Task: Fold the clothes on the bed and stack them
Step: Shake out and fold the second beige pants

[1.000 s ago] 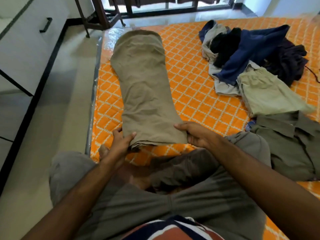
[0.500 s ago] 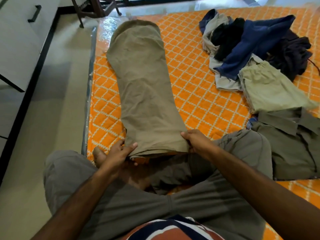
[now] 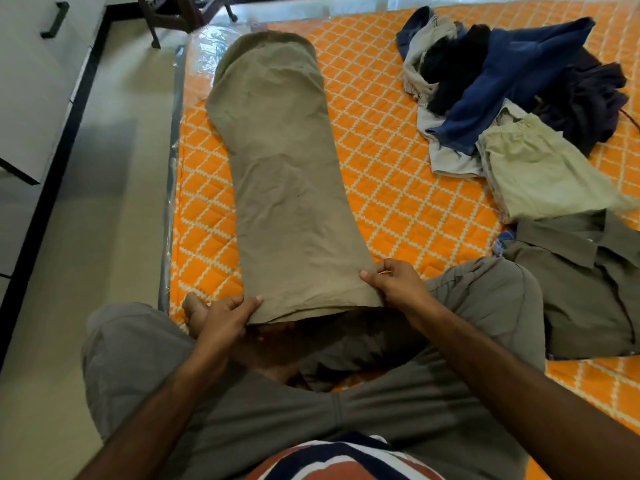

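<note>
The left hand [image 3: 228, 315] pinches the near left corner of the trousers [image 3: 287, 188], thumb on top and fingers curled under the hem, low and a little left of the frame's centre. The right hand [image 3: 394, 284] pinches the near right corner in the same way, thumb pressed on the cloth and fingers tucked beneath. The two hands sit apart, a hem's width between them, each clamped on its own corner. Holding both corners at once looks meant to keep the hem square and taut, so the long strip can be lifted and doubled over toward its far end without skewing.

Both forearms reach in from the bottom of the frame over the person's crossed legs, wrists bent slightly down toward the bed [image 3: 398, 174].

The trousers lie flat in a long strip, already folded leg on leg it seems, running from the hands up the middle of the frame to the upper centre, near the bed's left edge. That layout gives a smooth surface for the next fold.

In the upper right lies a heap of unfolded clothes [image 3: 502, 74], dark blue, black and pale. Below it, at the right edge, sit a light green garment [image 3: 540, 174] and an olive shirt [image 3: 588, 271], beside the person's knee.
</note>
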